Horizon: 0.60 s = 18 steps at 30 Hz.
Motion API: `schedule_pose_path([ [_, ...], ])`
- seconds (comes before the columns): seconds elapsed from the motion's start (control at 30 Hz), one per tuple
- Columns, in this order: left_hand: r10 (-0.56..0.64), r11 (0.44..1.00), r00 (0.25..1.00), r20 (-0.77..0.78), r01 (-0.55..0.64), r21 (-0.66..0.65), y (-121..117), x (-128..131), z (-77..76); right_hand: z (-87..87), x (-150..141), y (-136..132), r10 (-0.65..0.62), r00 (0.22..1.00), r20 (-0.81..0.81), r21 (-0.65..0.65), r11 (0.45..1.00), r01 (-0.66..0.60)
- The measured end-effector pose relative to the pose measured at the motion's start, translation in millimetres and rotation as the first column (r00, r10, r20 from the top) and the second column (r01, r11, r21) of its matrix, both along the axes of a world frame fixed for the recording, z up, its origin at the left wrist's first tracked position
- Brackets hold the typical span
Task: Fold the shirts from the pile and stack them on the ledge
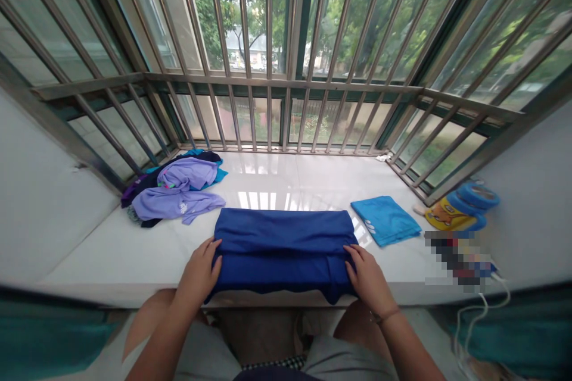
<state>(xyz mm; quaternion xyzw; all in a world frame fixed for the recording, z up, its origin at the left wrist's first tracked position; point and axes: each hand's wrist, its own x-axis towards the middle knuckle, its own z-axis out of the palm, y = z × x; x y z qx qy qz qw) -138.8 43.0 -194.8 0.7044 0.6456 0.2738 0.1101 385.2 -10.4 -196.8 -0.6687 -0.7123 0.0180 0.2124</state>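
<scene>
Blue cloth (283,238) laid flat between the left hand (199,271) and right hand (369,274)

Head view: it lies on the white counter (98,253), filling the space between one hand's fingers (210,245) and the other's. On each side they rest slightly spread over its short edge; whether they pinch it or only press, I cannot tell. Ripples run across it, and the hem nearest the person sags unevenly at the counter's front, so a gentle, equal outward pull followed by flat-palmed smoothing should square it best. Past the left fingers sits a rumpled clothes pile (179,181); beyond the right, a folded turquoise cloth (386,220), apart from both and best left undisturbed.
</scene>
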Motion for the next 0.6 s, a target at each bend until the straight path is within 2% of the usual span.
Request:
schedule_pose_path([
  [0.07,0.107,0.994,0.992,0.062,-0.104,-0.042,-16.2,-2.0,2.2,-3.8,1.2,-23.0,-0.117,0.993,0.01,-0.007,0.993,0.117],
  [0.17,0.261,0.952,0.954,0.147,-0.23,-0.202,-42.3,-10.5,3.9,-8.4,1.1,-58.0,-0.259,0.966,0.016,-0.02,0.966,0.259],
  [0.3,0.343,0.886,0.938,0.043,-0.308,-0.347,-67.5,-25.9,0.7,-16.5,-5.2,-85.6,-0.393,0.916,-0.085,-0.132,0.915,0.38],
  [0.37,0.358,0.866,0.933,0.04,-0.316,-0.388,-73.0,-29.9,-5.5,-22.8,-8.9,-89.8,-0.452,0.887,-0.096,-0.209,0.88,0.426],
  [0.5,0.392,0.847,0.904,0.169,-0.283,-0.451,-72.4,-25.0,-18.7,-32.1,-12.1,-85.2,-0.51,0.854,-0.102,-0.301,0.834,0.462],
  [0.6,0.349,0.85,0.901,0.258,-0.188,-0.493,-68.9,-19.2,-16.5,-31.9,-10.2,-78.0,-0.511,0.846,-0.15,-0.392,0.817,0.424],
])
